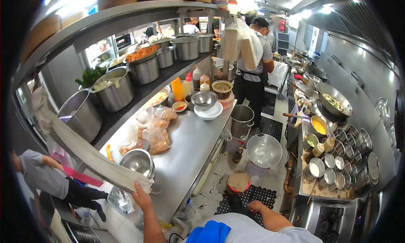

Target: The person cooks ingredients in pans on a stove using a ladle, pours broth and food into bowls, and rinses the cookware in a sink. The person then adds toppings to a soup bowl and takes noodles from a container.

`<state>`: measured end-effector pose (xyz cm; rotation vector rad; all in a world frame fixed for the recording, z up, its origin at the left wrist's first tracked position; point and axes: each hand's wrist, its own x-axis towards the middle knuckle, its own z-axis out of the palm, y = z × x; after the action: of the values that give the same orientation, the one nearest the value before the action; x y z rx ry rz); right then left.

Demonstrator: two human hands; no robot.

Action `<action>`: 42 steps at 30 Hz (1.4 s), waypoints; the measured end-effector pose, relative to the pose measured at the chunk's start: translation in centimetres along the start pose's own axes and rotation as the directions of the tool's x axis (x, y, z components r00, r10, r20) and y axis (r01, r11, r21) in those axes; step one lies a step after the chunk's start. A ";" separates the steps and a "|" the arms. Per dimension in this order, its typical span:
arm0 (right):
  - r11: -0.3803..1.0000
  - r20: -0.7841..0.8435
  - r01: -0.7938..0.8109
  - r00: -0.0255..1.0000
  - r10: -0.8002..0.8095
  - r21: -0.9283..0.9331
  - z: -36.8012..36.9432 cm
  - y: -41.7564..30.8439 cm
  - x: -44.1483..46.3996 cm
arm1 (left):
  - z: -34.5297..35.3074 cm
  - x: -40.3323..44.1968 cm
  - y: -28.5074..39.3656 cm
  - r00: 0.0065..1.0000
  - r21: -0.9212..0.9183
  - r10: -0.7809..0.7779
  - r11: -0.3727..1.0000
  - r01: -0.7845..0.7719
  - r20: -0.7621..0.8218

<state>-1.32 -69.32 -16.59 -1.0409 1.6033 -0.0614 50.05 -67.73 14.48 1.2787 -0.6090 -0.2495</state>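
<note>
My left hand (142, 196) is raised at the lower end of a long cream cloth (101, 163) that hangs along the shelf edge, with its fingers at the cloth; whether they grip it is unclear. Just above it a steel colander (137, 162) rests on the steel counter (181, 158), near bags of orange-tinted food (158, 137). My right hand (255, 206) is low in front of my body, fingers curled, over the black floor mat (249, 201). What it holds, if anything, is hidden. A round-topped red container (238, 182) stands just beyond it.
Pots fill the shelf (122, 112) at left. A large steel bowl (264, 151) and a tall pot (242, 120) stand in the aisle. A co-worker (253, 66) stands farther on; another person (46, 175) is at far left. Woks and a stove line the right.
</note>
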 end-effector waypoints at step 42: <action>0.409 0.583 0.723 0.690 -0.429 -0.556 -10.3 -1.3 21.0 | 6.2 -6.6 2.1 0.905 0.043 -0.110 0.989 0.140 -0.411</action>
<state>-7.70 -88.40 -28.55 -2.1477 0.7949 0.3521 40.90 -68.86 15.58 1.3911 -0.1778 -0.0603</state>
